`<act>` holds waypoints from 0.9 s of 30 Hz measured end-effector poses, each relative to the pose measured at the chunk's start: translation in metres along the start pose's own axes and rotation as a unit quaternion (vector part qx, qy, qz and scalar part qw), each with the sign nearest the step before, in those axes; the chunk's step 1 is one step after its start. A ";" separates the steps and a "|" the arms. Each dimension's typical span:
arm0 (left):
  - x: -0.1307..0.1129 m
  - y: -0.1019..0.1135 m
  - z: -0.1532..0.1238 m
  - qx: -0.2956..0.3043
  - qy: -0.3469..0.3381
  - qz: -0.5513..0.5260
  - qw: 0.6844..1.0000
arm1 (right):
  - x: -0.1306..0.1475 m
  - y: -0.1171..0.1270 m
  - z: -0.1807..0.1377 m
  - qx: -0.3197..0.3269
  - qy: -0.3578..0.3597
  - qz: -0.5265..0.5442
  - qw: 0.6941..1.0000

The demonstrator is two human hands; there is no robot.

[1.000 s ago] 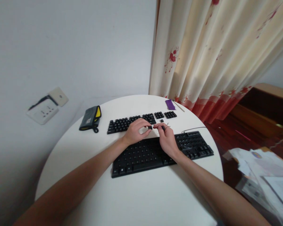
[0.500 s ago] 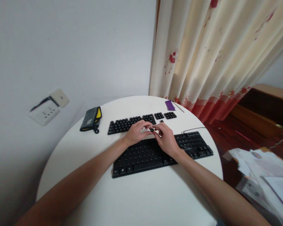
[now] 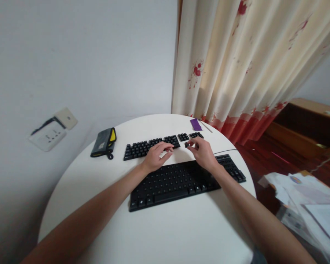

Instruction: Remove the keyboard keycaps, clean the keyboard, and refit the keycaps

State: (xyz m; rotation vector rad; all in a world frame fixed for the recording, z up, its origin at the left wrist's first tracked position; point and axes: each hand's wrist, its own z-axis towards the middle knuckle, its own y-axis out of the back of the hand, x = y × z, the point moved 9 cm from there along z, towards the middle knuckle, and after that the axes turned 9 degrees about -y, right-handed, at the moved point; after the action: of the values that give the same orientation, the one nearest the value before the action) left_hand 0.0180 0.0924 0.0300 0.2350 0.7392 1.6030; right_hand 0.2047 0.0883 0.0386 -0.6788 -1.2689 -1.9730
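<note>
A black keyboard base (image 3: pixel 167 179) lies across the round white table, most of its main section showing bare key posts. Behind it, detached black keycaps (image 3: pixel 143 148) are laid out in rows, with two smaller keycap blocks (image 3: pixel 183 137) to the right. My left hand (image 3: pixel 158 157) hovers over the gap between the rows and the base, thumb and forefinger apart; whether something small and pale sits at its fingertips I cannot tell. My right hand (image 3: pixel 203 152) pinches a single black keycap (image 3: pixel 186 145) low over the table, just in front of the small blocks.
A grey and yellow pouch (image 3: pixel 103 142) lies at the table's left edge. Toward the back right are a purple cloth (image 3: pixel 195 124) and a thin pale stick (image 3: pixel 206 127). The keyboard cable (image 3: pixel 225 150) runs behind the base. Papers (image 3: pixel 313 205) are stacked right of the table.
My hands have parted. The right one has moved right and away from me with the keycap, while the left stays near its place with its fingers opened.
</note>
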 end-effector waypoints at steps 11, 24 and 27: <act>-0.004 -0.009 0.001 0.056 -0.015 0.012 0.998 | -0.109 0.002 0.054 0.070 -0.136 -0.164 0.974; -0.004 -0.015 0.000 0.078 -0.022 0.003 0.997 | -0.123 -0.001 0.045 0.036 -0.200 -0.208 0.957; -0.004 -0.015 0.000 0.081 -0.020 0.007 0.996 | -0.124 -0.002 0.047 0.035 -0.206 -0.215 0.954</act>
State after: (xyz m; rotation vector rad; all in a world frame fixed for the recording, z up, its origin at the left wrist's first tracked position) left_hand 0.0314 0.0884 0.0225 0.3897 0.8385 1.5480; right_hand 0.2838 0.1653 -0.0350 -0.8664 -1.8595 -2.1848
